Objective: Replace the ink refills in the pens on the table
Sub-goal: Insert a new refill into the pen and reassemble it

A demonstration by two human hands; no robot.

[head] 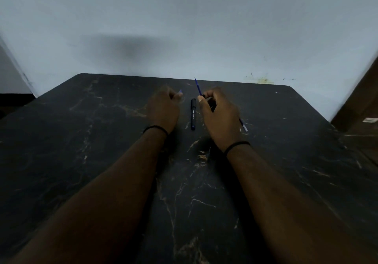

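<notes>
A: Your right hand, what's it got?

B: Thin blue refill. You pinch it betw. thumb and curled fingers, low on the shaft; the rest sticks up and away from you, tilted a bit left, tip past the far table edge against the wall. Slim, translucent-blue, no barrel on it.

A: Left hand?

B: Curled nearly closed, knuckles up. Small blue bit shows at your fingertips. Blurred, can't tell what part it is, or how firmly you grip it.

A: Pens?

B: One black pen flat on the table, betw. your two hands, touching neither. Cap end far from you, pale lettering along barrel, bluish near end. Second piece pokes out from under your right hand, right side, lying on the tabletop: dark shaft, pale blue-grey end. Mostly hidden, so pen or refill, can't say.

A: Surface?

B: Dark marble-look top w/ tan veins. Black band on each wrist.
</notes>
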